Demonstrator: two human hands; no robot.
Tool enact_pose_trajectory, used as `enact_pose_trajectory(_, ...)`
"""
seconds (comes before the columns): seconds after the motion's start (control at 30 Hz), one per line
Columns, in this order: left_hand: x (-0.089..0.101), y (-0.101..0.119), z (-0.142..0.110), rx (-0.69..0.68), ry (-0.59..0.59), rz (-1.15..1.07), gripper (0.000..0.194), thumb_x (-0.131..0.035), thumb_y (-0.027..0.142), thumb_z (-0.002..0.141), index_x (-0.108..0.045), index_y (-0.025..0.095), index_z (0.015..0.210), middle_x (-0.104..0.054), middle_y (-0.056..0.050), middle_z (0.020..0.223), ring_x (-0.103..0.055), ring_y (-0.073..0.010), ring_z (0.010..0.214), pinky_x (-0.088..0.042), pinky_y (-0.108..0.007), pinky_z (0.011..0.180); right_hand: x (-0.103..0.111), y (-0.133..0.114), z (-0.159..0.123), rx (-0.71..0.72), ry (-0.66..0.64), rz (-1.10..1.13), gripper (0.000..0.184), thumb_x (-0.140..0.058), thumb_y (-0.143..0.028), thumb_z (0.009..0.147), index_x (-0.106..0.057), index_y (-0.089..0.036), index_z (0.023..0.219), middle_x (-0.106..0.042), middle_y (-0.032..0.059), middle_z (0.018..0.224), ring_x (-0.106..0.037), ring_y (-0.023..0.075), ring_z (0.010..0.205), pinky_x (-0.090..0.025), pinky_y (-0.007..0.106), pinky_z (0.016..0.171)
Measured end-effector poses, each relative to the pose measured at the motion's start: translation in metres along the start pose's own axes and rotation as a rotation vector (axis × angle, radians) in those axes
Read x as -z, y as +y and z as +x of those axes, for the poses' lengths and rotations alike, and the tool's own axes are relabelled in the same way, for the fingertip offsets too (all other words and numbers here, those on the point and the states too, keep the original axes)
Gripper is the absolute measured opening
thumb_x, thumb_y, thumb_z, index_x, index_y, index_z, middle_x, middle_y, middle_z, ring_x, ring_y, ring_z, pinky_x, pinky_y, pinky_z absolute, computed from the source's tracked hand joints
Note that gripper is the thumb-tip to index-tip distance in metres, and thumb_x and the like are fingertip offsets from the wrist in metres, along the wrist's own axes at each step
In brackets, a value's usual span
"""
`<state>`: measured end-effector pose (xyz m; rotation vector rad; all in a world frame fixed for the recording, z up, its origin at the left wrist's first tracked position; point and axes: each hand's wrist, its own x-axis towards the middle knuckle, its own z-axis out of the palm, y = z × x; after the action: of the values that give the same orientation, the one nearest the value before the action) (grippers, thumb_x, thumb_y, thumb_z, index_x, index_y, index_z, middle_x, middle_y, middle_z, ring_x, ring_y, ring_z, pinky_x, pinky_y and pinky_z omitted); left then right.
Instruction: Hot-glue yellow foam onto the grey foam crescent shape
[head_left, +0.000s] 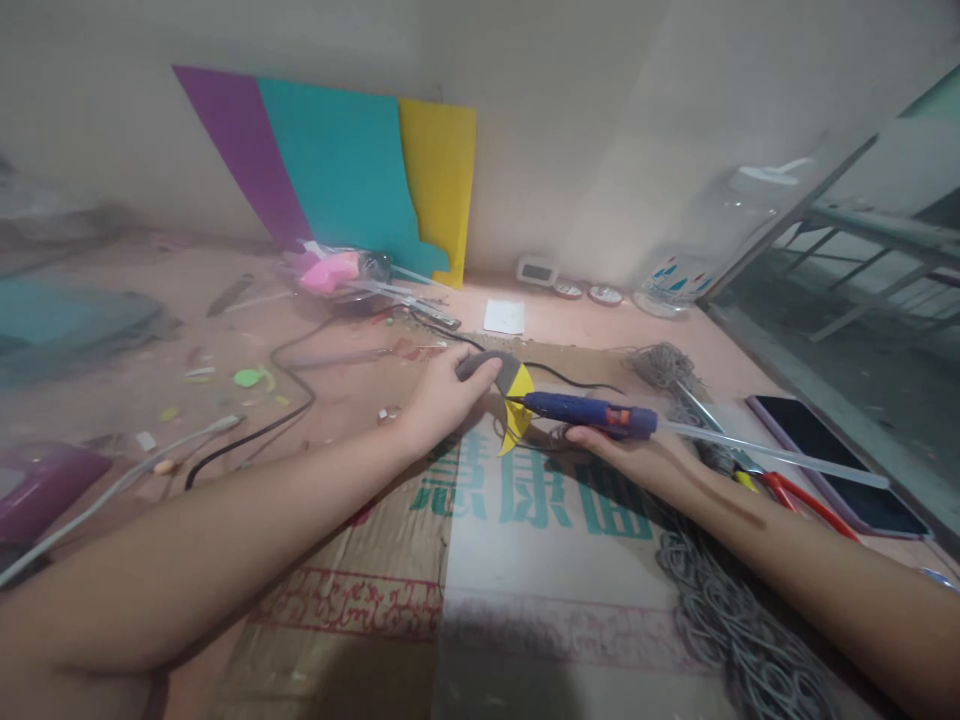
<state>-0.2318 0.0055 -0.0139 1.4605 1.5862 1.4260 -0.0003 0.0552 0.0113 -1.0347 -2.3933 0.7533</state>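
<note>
Pinched in my left hand (446,397) is a yellow crescent-shaped piece (517,415), with its upper part covered in grey. My right hand (611,450) grips a blue glue gun (577,408) from below, and a long clear glue stick (780,455) sticks out of its rear end. The nozzle points left and meets the crescent near its inner edge; whether it touches cannot be made out. Grey yarn (739,610) lies in loose loops under and beside my right forearm, and a thin strand hangs about the crescent.
Printed cardboard (352,600) covers the table below my hands. A phone (847,465) and red-handled pliers (806,495) lie at the right. Coloured sheets (337,170) lean on the wall, a clear bottle (679,280) stands back right, and a black cord (255,440) crosses the left.
</note>
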Motion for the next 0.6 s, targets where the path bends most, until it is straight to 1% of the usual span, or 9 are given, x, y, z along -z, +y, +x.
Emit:
enact_pose_trajectory(0.13, 0.0002, 0.0002, 0.0007, 0.008, 0.006, 0.011, 0.029, -0.054, 0.043, 0.083, -0.05, 0.018, 0.069, -0.05, 0.006, 0.055, -0.044, -0.0105, 0.052, -0.035, -0.022, 0.053, -0.0008, 0.0029, 0.0007, 0.027, 0.018, -0.016, 0.028, -0.061, -0.047, 0.078, -0.061, -0.02, 0.071, -0.06, 0.004, 0.065, -0.059, 0.0218, 0.06, -0.047, 0.032, 0.05)
enact_pose_trajectory(0.23, 0.0005, 0.0005, 0.0009, 0.008, 0.0, 0.016, 0.029, -0.055, 0.043, 0.082, -0.05, 0.018, 0.068, -0.051, 0.005, 0.056, -0.045, -0.0108, 0.053, -0.036, -0.022, 0.055, -0.0019, 0.0055, 0.0011, 0.016, 0.022, 0.018, 0.027, -0.063, -0.046, 0.079, -0.063, -0.019, 0.075, -0.064, 0.0058, 0.07, -0.062, 0.0239, 0.065, -0.049, 0.033, 0.051)
enact_pose_trajectory(0.37, 0.0006, 0.0005, 0.0009, 0.015, -0.004, 0.017, 0.028, -0.055, 0.042, 0.082, -0.051, 0.018, 0.069, -0.052, 0.005, 0.057, -0.045, -0.0104, 0.052, -0.035, -0.022, 0.053, -0.0033, 0.0076, 0.002, 0.012, 0.007, 0.083, 0.025, -0.064, -0.044, 0.08, -0.065, -0.019, 0.078, -0.066, 0.0062, 0.074, -0.063, 0.0239, 0.066, -0.051, 0.033, 0.053)
enact_pose_trajectory(0.47, 0.0007, 0.0003, 0.0008, 0.02, -0.007, 0.023, 0.028, -0.054, 0.043, 0.082, -0.052, 0.018, 0.069, -0.051, 0.005, 0.056, -0.044, -0.0104, 0.052, -0.034, -0.021, 0.052, -0.0033, 0.0076, 0.0025, 0.031, 0.016, 0.109, 0.023, -0.064, -0.042, 0.08, -0.066, -0.019, 0.083, -0.067, 0.0058, 0.078, -0.064, 0.0235, 0.068, -0.053, 0.034, 0.058)
enact_pose_trajectory(0.6, 0.0005, -0.001, 0.0009, 0.035, -0.014, 0.016, 0.029, -0.054, 0.045, 0.082, -0.052, 0.018, 0.07, -0.051, 0.005, 0.056, -0.045, -0.0107, 0.052, -0.035, -0.021, 0.052, -0.002, 0.0056, 0.0022, 0.023, 0.035, 0.107, 0.023, -0.065, -0.042, 0.079, -0.066, -0.019, 0.08, -0.067, 0.0058, 0.075, -0.064, 0.0233, 0.067, -0.053, 0.035, 0.059)
